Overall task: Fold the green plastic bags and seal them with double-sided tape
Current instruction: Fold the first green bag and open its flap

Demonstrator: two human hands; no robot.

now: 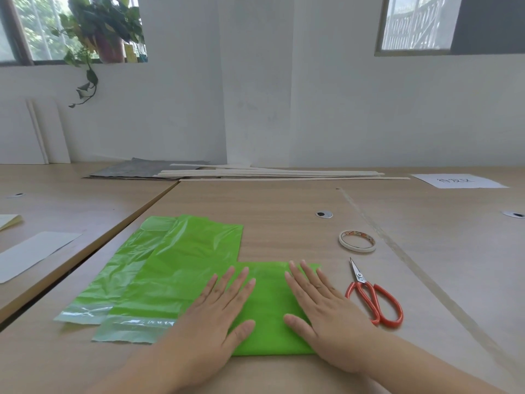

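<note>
A folded green plastic bag (270, 302) lies flat on the wooden table near the front edge. My left hand (216, 317) presses flat on its left part, fingers spread. My right hand (321, 314) rests flat on its right part, fingers spread as well. Neither hand grips anything. To the left, two unfolded green bags (173, 268) lie overlapping, their clear adhesive flaps toward me. A roll of double-sided tape (357, 241) lies to the right, beyond the bags.
Red-handled scissors (372, 297) lie just right of my right hand, blades pointing away. Long wooden sticks (284, 174) and a grey sheet (142, 170) lie at the back. A white paper label (457, 181) sits far right. A second table (56, 223) with white cards adjoins on the left.
</note>
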